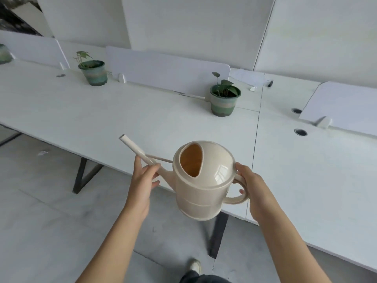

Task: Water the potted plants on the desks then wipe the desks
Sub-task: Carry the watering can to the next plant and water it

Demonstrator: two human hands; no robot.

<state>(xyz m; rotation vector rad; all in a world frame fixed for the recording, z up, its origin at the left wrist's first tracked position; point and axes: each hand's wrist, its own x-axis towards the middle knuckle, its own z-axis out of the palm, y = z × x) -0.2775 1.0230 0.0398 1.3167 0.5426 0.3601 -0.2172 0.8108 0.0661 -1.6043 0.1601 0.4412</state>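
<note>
I hold a cream watering can (202, 180) in the air in front of the white desk's (122, 115) front edge. My right hand (255, 190) grips its loop handle. My left hand (142, 180) pinches the long spout, which points up and to the left. Two green striped pots with small leafy plants stand at the back of the desk: one (224, 99) ahead and slightly right of the can, another (94, 72) farther left. The edge of a third pot (4, 54) shows at the far left.
White divider panels (163, 68) run along the back of the desks. A second desk (306, 170) adjoins on the right, with two round cable holes (300, 132). Dark metal desk legs (83, 176) stand on the grey floor. My shoe (194, 266) is below.
</note>
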